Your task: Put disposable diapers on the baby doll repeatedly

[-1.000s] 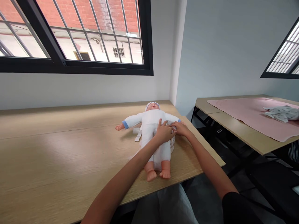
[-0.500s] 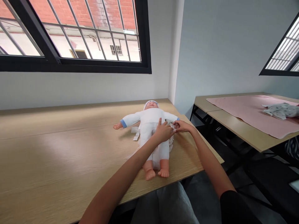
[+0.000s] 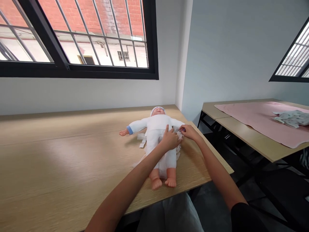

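A baby doll [image 3: 158, 124] in a white suit with blue cuffs lies on its back on the table, feet towards me. A thin white diaper [image 3: 178, 151] lies under its hips, its frilled edge showing on the right and a tab [image 3: 142, 141] sticking out on the left. My left hand [image 3: 171, 139] rests over the doll's hip, thumb and fingers apart, fingertips close to the frilled edge. Beside the doll's arm, my right hand [image 3: 189, 132] pinches the diaper's right edge; the fingers partly hide the grip.
The wooden table [image 3: 72, 161] reaches to the wall under a barred window [image 3: 103, 38]. To the right, past a gap, stands another table with a pink mat [image 3: 253, 119] and a crumpled pale garment [image 3: 293, 118]. A black chair [image 3: 282, 187] is at lower right.
The view has shifted slightly, so everything sits a little lower and further right. Both hands stay at the diaper's right edge, with only small finger movements.
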A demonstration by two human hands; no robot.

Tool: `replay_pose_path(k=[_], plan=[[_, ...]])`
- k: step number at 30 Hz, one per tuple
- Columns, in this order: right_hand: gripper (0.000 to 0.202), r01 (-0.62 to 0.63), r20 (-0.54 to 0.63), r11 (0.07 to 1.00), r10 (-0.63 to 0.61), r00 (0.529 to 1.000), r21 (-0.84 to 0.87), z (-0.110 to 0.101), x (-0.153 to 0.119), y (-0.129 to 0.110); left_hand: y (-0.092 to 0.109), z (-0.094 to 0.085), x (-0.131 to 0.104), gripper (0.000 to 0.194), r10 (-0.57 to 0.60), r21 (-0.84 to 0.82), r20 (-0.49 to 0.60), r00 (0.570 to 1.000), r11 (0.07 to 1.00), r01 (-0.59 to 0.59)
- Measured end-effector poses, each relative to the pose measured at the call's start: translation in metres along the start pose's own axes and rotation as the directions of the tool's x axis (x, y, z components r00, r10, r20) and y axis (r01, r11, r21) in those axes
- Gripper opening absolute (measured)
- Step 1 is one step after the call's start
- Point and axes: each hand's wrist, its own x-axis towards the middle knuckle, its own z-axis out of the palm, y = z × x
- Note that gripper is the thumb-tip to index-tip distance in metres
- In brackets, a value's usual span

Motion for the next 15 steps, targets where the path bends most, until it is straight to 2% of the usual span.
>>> replay_pose_path(k=[5,7,10,13,15], plan=[[0.027,0.121,0.152,0.963,-0.086,0.985,-0.239,0.021,-0.007,-0.016,0.001,-0.001,0.001,0.04,-0.024,-0.019,-0.009,1.0,1.0,0.023],[0.032,0.148,0.162,0.931,-0.098,0.982,-0.332,0.031,-0.011,-0.02,0.0,0.0,0.001,0.035,-0.03,-0.034,-0.029,0.999,0.999,0.029],[0.04,0.127,0.154,0.9,-0.067,0.986,-0.417,0.039,-0.013,-0.025,0.002,0.004,0.001,0.033,-0.037,-0.039,-0.047,0.998,0.999,0.035],[0.046,0.107,0.166,0.88,-0.032,0.986,-0.463,0.039,-0.011,-0.029,0.004,0.004,0.002,0.032,-0.05,-0.036,-0.048,0.998,0.998,0.048],[0.046,0.119,0.189,0.866,-0.028,0.982,-0.486,0.037,-0.009,-0.031,0.003,-0.002,0.002,0.028,-0.047,-0.087,-0.046,0.998,0.995,0.043]])
